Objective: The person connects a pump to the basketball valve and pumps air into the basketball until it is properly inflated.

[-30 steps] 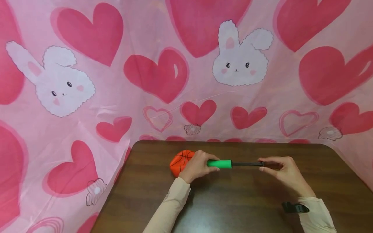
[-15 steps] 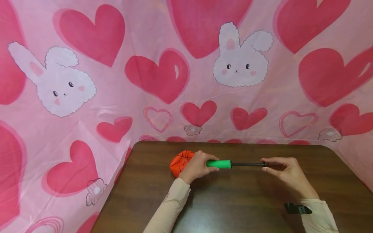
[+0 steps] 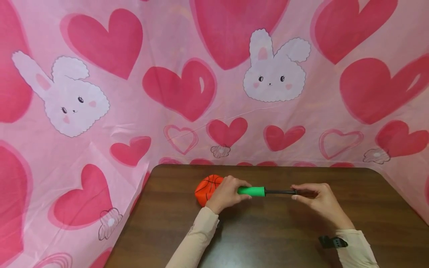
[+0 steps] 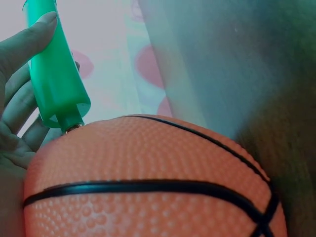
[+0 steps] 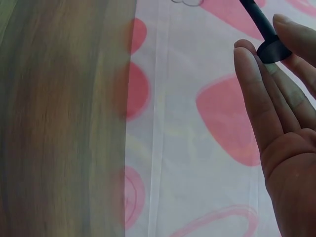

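Orange and black, a ball (image 3: 204,190) sits toward the far left of the counter (image 3: 268,238). Just right, the left hand (image 3: 226,192) is curled round a green barrel (image 3: 255,191) whose tip (image 4: 69,120) seems to meet the ball. From the barrel a black rod (image 3: 279,192) runs right to the right hand (image 3: 318,197), which pinches its flared end (image 5: 273,51).

High head view, facing forward-down; close wrist views, pump (image 3: 253,191) in all
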The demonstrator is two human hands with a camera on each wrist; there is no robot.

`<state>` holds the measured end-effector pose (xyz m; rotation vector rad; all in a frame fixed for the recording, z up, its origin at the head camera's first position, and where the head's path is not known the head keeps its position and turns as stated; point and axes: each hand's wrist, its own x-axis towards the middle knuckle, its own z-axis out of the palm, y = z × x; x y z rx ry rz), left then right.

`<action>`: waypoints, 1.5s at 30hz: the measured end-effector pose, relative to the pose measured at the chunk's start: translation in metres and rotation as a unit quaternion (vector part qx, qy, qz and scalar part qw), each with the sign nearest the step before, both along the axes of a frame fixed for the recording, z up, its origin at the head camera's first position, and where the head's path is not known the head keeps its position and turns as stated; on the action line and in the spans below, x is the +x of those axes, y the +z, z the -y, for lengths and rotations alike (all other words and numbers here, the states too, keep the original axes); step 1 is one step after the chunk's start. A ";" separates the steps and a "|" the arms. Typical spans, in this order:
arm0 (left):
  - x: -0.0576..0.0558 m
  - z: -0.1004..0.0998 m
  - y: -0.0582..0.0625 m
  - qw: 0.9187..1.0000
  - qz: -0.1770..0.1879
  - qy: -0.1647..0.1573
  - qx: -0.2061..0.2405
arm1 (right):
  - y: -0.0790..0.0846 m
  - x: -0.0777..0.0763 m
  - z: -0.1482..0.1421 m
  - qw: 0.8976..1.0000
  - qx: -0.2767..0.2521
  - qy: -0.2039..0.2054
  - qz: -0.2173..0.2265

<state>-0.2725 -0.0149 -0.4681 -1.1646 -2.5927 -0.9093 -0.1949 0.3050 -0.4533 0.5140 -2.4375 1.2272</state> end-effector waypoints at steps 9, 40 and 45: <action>-0.001 0.000 0.001 1.000 -0.010 0.005 -0.005 | -0.005 -0.013 0.027 1.000 -0.003 0.008 -0.013; 0.001 0.005 0.000 1.000 0.014 0.007 0.009 | -0.008 -0.023 0.055 0.998 0.014 0.043 -0.046; 0.000 0.004 0.001 1.000 0.012 0.004 0.008 | -0.008 -0.022 0.054 0.998 0.008 0.050 -0.042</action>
